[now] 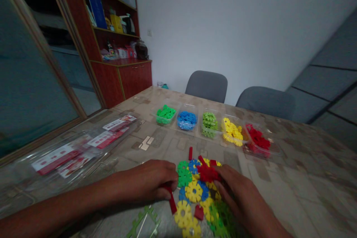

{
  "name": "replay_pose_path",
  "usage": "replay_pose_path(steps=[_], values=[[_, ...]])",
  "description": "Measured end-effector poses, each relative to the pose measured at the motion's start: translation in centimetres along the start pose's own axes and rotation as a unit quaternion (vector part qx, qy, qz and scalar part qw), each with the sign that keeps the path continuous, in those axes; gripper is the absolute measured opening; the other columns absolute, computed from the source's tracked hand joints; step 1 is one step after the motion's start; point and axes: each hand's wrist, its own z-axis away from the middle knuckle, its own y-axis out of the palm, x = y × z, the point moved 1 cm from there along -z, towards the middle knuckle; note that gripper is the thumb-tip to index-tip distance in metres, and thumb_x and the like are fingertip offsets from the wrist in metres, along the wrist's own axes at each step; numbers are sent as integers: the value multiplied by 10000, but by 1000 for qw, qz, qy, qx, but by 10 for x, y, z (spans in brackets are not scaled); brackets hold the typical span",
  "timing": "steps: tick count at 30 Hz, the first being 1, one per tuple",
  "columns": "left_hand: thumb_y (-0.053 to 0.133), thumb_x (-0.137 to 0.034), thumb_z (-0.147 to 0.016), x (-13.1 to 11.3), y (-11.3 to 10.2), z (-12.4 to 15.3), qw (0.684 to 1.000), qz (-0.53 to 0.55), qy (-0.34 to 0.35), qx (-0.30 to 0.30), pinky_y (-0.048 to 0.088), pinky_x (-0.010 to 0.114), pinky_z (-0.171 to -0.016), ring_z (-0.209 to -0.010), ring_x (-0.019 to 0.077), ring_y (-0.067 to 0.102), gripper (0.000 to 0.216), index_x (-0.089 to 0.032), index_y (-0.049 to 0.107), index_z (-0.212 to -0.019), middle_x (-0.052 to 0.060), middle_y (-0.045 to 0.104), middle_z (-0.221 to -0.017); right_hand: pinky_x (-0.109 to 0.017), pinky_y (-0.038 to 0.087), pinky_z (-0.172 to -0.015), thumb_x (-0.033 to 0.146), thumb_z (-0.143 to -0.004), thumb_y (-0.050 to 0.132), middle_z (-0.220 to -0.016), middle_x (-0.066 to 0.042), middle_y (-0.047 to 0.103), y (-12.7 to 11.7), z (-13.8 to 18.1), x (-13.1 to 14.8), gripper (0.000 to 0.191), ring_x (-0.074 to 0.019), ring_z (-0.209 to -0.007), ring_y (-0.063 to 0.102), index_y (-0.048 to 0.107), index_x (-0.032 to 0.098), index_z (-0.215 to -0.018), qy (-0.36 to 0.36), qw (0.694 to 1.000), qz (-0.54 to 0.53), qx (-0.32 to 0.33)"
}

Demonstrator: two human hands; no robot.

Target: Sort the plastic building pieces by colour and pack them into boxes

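Observation:
A heap of flat plastic building pieces lies on the table before me, with notched yellow discs (pixel 193 192), green discs (pixel 184 174) and blue discs (pixel 194 166). My left hand (pixel 154 180) is at the heap's left side, fingers curled round a red plastic strip (pixel 172 202). From the right, my right hand (pixel 237 186) reaches over the heap, its fingertips closed against a cluster of red plastic pieces (pixel 208 173). Under its wrist side are green lattice pieces (pixel 223 217). Another red strip (pixel 190 153) lies just beyond the heap.
Clear tubs stand in a row behind: green pieces (pixel 166 113), blue pieces (pixel 186 119), light-green pieces (pixel 209 123), yellow pieces (pixel 232 132), red pieces (pixel 257 138). Clear packaging with printed labels (pixel 60 154) is at left. Two grey chairs (pixel 206 85) stand across the table.

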Motion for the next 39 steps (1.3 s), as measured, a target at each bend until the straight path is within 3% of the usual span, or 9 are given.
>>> replay_pose_path(steps=[6, 11, 13, 19, 22, 25, 29, 33, 39], values=[[668, -99, -837, 3, -1, -2, 1000, 24, 8, 9, 431, 217, -724, -794, 147, 594, 141, -199, 573, -804, -12, 607, -851, -265, 482, -616, 210, -910, 494, -803, -46, 711, -8, 7, -12, 192, -186, -688, 644, 643, 196, -789, 31, 989, -34, 140], [653, -71, -829, 7, 5, -2, 1000, -10, 18, -11, 429, 222, -740, -823, 149, 585, 161, -210, 577, -858, -14, 604, -879, -341, 493, -855, 249, -944, 435, -1081, -106, 712, -7, -5, -22, 246, -238, -975, 661, 654, 205, -1046, 37, 997, -66, 29], [640, -121, -866, 3, 4, -1, 999, -26, 28, -24, 435, 233, -763, -863, 161, 579, 113, -211, 572, -873, -4, 602, -912, -345, 473, -911, 272, -953, 413, -1145, -118, 696, -9, -9, -26, 282, -241, -1054, 644, 640, 204, -1106, 40, 997, -70, 19], [710, -343, -866, -16, 10, -2, 995, -60, 58, -49, 430, 275, -812, -959, 202, 569, 174, -236, 606, -957, 21, 611, -1025, -309, 443, -648, 267, -870, 488, -866, -76, 714, -26, 7, -48, 178, -234, -765, 657, 652, 209, -834, 142, 979, 83, 119], [722, -422, -843, -20, 21, -4, 994, -69, 65, -53, 427, 301, -814, -955, 224, 568, 268, -237, 599, -993, 41, 614, -1048, -315, 411, -631, 263, -758, 607, -895, -77, 718, -35, 21, -54, 95, -264, -798, 652, 659, 218, -824, 207, 951, 141, 181], [741, -414, -822, -19, 30, -6, 994, -67, 70, -59, 423, 303, -789, -906, 226, 560, 303, -223, 564, -977, 46, 606, -1018, -334, 417, -652, 224, -639, 673, -949, -83, 718, -35, 26, -50, 246, -294, -838, 654, 670, 221, -884, 257, 926, 173, 218], [734, -331, -835, -18, 35, -6, 994, -18, 84, -72, 419, 279, -818, -951, 213, 540, 321, -238, 508, -1044, 38, 586, -1066, -321, 445, -721, 166, -588, 674, -1045, -65, 712, -24, 25, -44, 396, -286, -930, 651, 670, 249, -975, 226, 941, 126, 220], [623, -186, -884, -15, 37, -5, 994, -12, 81, -72, 424, 271, -803, -909, 193, 546, 134, -219, 495, -907, 32, 592, -998, -297, 438, -715, 130, -575, 658, -1023, -50, 711, -17, 24, -56, 400, -260, -916, 638, 663, 244, -959, 206, 955, 81, 198], [624, -214, -906, -24, 40, -3, 991, -25, 129, -36, 427, 287, -813, -851, 189, 609, 121, -210, 528, -834, 16, 670, -877, -213, 293, -509, 57, -628, 559, -637, 43, 596, -19, 24, -72, 164, -107, -566, 496, 546, 196, -714, 129, 978, 6, 166]])
